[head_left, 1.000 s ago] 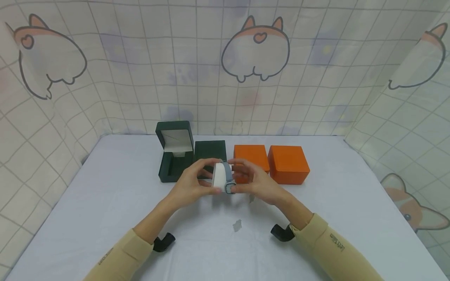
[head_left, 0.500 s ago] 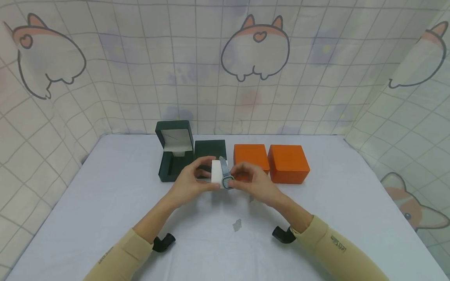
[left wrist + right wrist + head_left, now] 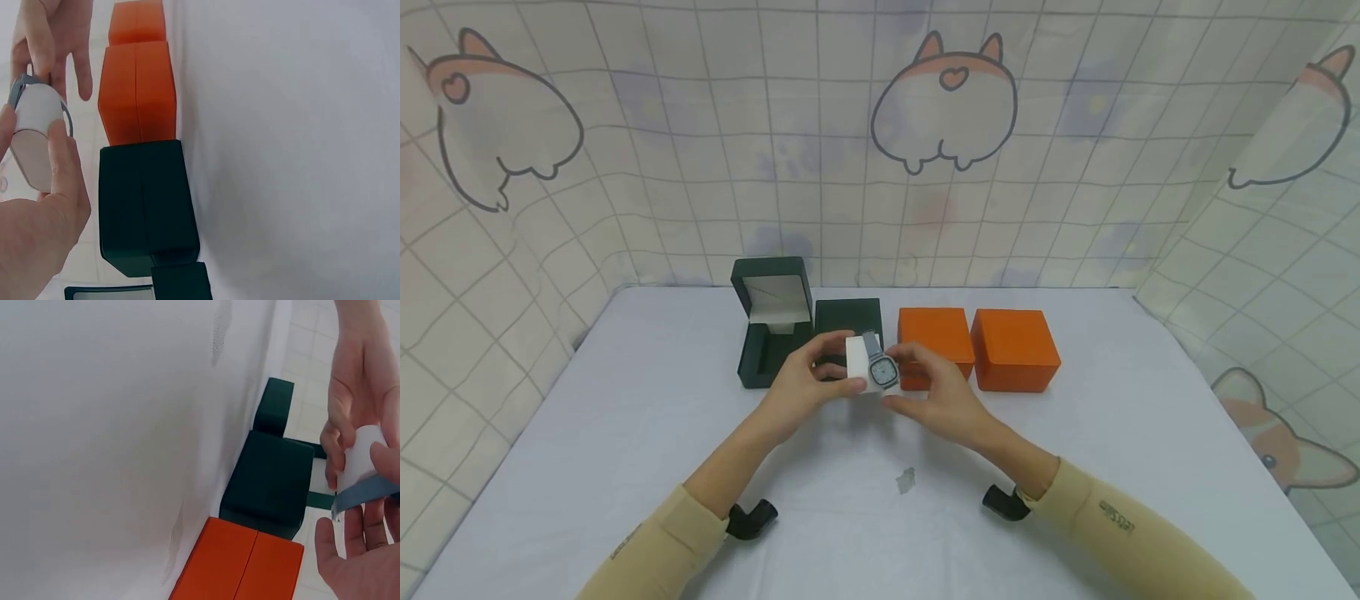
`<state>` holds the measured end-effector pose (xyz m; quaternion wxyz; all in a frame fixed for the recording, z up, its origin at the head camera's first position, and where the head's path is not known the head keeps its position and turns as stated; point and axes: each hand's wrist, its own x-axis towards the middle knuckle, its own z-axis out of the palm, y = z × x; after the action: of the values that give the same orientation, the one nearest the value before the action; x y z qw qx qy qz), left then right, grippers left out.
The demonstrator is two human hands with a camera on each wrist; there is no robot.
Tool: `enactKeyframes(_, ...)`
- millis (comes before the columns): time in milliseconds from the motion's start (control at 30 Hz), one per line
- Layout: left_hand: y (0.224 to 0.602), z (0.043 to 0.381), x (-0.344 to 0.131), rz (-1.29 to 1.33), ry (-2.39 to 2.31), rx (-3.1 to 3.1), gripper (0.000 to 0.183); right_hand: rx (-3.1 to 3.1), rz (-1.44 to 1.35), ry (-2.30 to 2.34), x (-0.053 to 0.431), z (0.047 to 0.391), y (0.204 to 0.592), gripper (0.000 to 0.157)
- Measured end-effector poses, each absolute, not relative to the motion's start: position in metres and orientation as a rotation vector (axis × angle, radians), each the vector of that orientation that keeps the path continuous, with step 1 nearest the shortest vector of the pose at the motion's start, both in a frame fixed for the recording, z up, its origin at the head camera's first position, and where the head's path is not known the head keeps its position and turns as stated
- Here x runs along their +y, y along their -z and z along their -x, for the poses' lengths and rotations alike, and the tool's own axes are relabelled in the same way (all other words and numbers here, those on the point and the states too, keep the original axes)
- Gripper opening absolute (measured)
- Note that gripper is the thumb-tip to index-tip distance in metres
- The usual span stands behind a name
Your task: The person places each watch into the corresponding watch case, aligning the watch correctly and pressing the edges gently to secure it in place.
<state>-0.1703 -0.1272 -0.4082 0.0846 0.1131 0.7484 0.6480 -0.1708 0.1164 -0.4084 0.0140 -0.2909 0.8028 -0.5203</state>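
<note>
A grey-strapped watch (image 3: 882, 371) wraps around a white watch cushion (image 3: 857, 358), above the table before the boxes. My left hand (image 3: 799, 385) grips the cushion's end between thumb and fingers. Close beside the watch is my right hand (image 3: 946, 397), its thumb and fingers spread on either side. In the left wrist view, fingers of the right hand (image 3: 53, 34) hang loosely, one at the watch's edge. The blue-grey strap (image 3: 365, 492) crosses the white cushion (image 3: 361, 453) in the right wrist view. Whether the right fingertips press on the watch is hard to tell.
An open dark green box (image 3: 752, 367) with a pale lid lining stands at the back left. Beside it are a closed green box (image 3: 847, 313) and two orange boxes (image 3: 934, 329), (image 3: 1017, 350). A small grey patch (image 3: 906, 481) marks the white cloth.
The cushion and watch have tilted and shifted slightly left and up, the dial now facing the head camera. The right thumb has come off the dial; the left hand keeps its grip.
</note>
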Motion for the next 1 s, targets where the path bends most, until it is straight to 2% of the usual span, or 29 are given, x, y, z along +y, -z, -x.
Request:
enactKeyframes(400,0.408,0.168,-0.123,-0.276,-1.976,2.166,0.074,2.732,1.055,1.536,0.113,0.170,0.410,0.053)
enactKeyframes(1000,0.407,0.166,-0.115,-0.200,-2.039,2.143,0.074,2.911,1.130,1.515,0.107,0.166,0.414,0.050)
